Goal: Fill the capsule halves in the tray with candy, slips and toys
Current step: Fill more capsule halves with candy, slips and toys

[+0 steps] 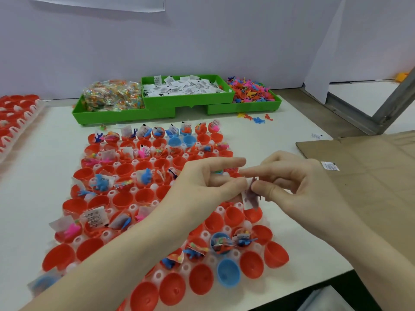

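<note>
A clear tray (157, 274) holds many red and a few blue capsule halves (123, 199); several carry slips, candy and small toys, others are bare. Above the tray's right middle, my left hand (208, 182) and my right hand (292, 182) meet. Both pinch a white paper slip (249, 198) with a dark purple toy against it. My left hand also holds something green and blue under its curled fingers. At the back stand three green bins: candy packets (112, 95), slips (186, 87), and coloured toys (251, 90).
A second tray of red capsule halves (15, 117) lies at the far left. A cardboard sheet (370, 176) covers the right side with a loose slip (329, 166) on it. A few toys (253, 117) lie scattered in front of the bins. A metal frame post stands at the right.
</note>
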Available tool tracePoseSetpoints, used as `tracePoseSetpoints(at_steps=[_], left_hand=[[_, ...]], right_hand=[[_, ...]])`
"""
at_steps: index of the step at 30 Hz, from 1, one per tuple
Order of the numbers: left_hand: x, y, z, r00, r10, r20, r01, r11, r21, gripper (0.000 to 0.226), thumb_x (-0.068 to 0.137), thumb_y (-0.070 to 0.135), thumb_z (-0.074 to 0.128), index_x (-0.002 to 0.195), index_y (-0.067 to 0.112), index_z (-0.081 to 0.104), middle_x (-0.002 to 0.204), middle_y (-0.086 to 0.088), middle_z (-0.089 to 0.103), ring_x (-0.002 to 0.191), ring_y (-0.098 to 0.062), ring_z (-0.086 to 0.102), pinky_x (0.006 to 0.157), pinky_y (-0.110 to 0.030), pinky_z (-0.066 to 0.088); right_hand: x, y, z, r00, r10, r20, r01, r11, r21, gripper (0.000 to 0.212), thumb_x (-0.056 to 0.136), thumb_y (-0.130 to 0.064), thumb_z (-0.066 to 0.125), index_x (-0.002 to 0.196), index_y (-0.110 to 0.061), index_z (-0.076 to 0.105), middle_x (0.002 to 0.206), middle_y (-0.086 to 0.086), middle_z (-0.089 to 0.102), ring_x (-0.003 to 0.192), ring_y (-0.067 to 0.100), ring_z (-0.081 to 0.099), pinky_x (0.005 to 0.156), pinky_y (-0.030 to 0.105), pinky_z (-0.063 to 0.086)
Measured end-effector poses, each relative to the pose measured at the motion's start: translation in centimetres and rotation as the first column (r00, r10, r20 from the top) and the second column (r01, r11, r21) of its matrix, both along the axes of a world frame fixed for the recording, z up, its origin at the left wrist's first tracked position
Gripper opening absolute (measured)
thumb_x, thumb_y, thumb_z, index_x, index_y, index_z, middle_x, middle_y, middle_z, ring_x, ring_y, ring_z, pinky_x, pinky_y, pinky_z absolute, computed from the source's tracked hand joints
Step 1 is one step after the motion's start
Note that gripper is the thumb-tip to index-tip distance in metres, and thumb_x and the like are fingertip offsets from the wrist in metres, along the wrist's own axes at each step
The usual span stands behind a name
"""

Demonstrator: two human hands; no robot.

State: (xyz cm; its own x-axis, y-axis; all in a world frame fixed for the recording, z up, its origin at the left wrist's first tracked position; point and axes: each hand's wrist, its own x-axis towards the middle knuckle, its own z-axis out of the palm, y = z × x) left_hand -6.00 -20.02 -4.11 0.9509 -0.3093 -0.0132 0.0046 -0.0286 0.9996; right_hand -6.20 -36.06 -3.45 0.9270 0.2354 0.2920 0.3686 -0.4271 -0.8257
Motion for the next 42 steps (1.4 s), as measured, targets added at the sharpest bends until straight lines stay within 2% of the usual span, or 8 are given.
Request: tracePoseSetpoints(at_steps=[5, 9, 13, 18, 21, 26, 36, 42], left_hand=[[-0.5, -1.6, -1.3, 1.000, -0.020, 0.013, 0.018, 0.992, 0.125, 0.042, 0.087, 0.004, 0.059, 0.122, 0.024, 0.051, 0.081, 0.001, 0.073, 0.078, -0.005, 0.068, 0.080, -0.011, 0.050], [-1.0, -2.6, -2.7, 0.996, 0.016, 0.088, -0.035, 0.977, 0.212, 0.035, 0.082, 0.013, 0.067, 0.094, 0.042, 0.051, 0.086, 0.012, 0.067, 0.075, -0.002, 0.065, 0.077, -0.017, 0.053], [-1.6, -2.5, -3.4, 0.978, -0.032, 0.205, -0.036, 0.947, 0.318, 0.020, 0.082, 0.017, 0.067, 0.086, 0.034, 0.058, 0.082, 0.015, 0.062, 0.078, 0.003, 0.061, 0.071, -0.011, 0.050], [-2.6, -2.0, -3.6, 0.826, -0.363, 0.432, -0.122, 0.633, 0.764, 0.021, 0.083, 0.037, 0.056, 0.089, 0.025, 0.071, 0.084, 0.012, 0.065, 0.085, -0.008, 0.058, 0.074, -0.029, 0.050], [-2.9, -2.2, -3.6, 0.777, -0.420, 0.469, -0.189, 0.554, 0.810, 0.035, 0.077, 0.044, 0.039, 0.071, 0.031, 0.071, 0.071, 0.019, 0.063, 0.074, -0.006, 0.060, 0.062, -0.023, 0.051], [-3.2, -2.3, -4.0, 0.736, -0.457, 0.500, -0.263, 0.489, 0.832, 0.045, 0.083, 0.048, 0.033, 0.074, 0.030, 0.073, 0.077, 0.015, 0.064, 0.077, -0.009, 0.061, 0.070, -0.026, 0.050], [-4.3, -3.2, -4.4, 0.678, -0.469, 0.566, -0.312, 0.515, 0.799, 0.045, 0.081, 0.050, 0.036, 0.067, 0.028, 0.073, 0.071, 0.016, 0.066, 0.072, -0.007, 0.061, 0.073, -0.023, 0.043], [-4.5, -3.7, -4.6, 0.696, -0.446, 0.563, -0.311, 0.519, 0.796, 0.051, 0.081, 0.051, 0.031, 0.062, 0.030, 0.073, 0.066, 0.020, 0.066, 0.067, -0.002, 0.060, 0.072, -0.023, 0.048]], right_hand=[[-0.7, -1.5, -1.8, 0.994, 0.010, -0.104, -0.017, 0.998, -0.063, 0.031, 0.079, 0.005, 0.063, 0.073, -0.026, 0.063, 0.069, -0.006, 0.069, 0.060, 0.007, 0.064, 0.061, 0.014, 0.048], [-1.6, -2.6, -3.5, 0.995, -0.038, -0.097, 0.035, 0.999, -0.028, 0.024, 0.077, 0.008, 0.063, 0.071, -0.015, 0.064, 0.068, -0.003, 0.070, 0.063, 0.009, 0.066, 0.067, 0.019, 0.051], [-2.2, -3.2, -5.1, 0.992, -0.091, -0.088, 0.085, 0.994, -0.063, 0.028, 0.077, 0.008, 0.063, 0.068, -0.018, 0.062, 0.064, -0.010, 0.068, 0.064, 0.009, 0.065, 0.067, 0.017, 0.050], [-2.5, -3.5, -6.2, 0.996, -0.046, 0.073, 0.064, 0.964, -0.256, 0.025, 0.075, -0.002, 0.062, 0.067, -0.025, 0.060, 0.076, -0.015, 0.065, 0.064, 0.003, 0.060, 0.067, 0.012, 0.045], [-2.6, -3.8, -6.1, 0.992, 0.031, 0.126, 0.015, 0.937, -0.350, 0.013, 0.071, -0.007, 0.061, 0.073, -0.019, 0.066, 0.072, -0.013, 0.064, 0.066, 0.002, 0.058, 0.065, 0.017, 0.047], [-2.3, -4.0, -5.9, 0.983, 0.100, 0.156, -0.020, 0.893, -0.449, 0.011, 0.073, -0.007, 0.062, 0.077, -0.014, 0.069, 0.071, -0.012, 0.065, 0.070, 0.001, 0.056, 0.067, 0.014, 0.045], [-2.9, -4.0, -5.7, 0.983, -0.103, 0.155, 0.138, 0.962, -0.235, 0.042, 0.075, 0.009, 0.066, 0.070, -0.033, 0.061, 0.077, -0.017, 0.065, 0.070, -0.001, 0.061, 0.065, 0.009, 0.045], [-2.9, -4.0, -5.5, 0.979, -0.205, 0.002, 0.205, 0.979, 0.004, 0.030, 0.077, 0.005, 0.064, 0.069, -0.024, 0.068, 0.067, -0.014, 0.069, 0.066, 0.005, 0.066, 0.067, 0.012, 0.049]])
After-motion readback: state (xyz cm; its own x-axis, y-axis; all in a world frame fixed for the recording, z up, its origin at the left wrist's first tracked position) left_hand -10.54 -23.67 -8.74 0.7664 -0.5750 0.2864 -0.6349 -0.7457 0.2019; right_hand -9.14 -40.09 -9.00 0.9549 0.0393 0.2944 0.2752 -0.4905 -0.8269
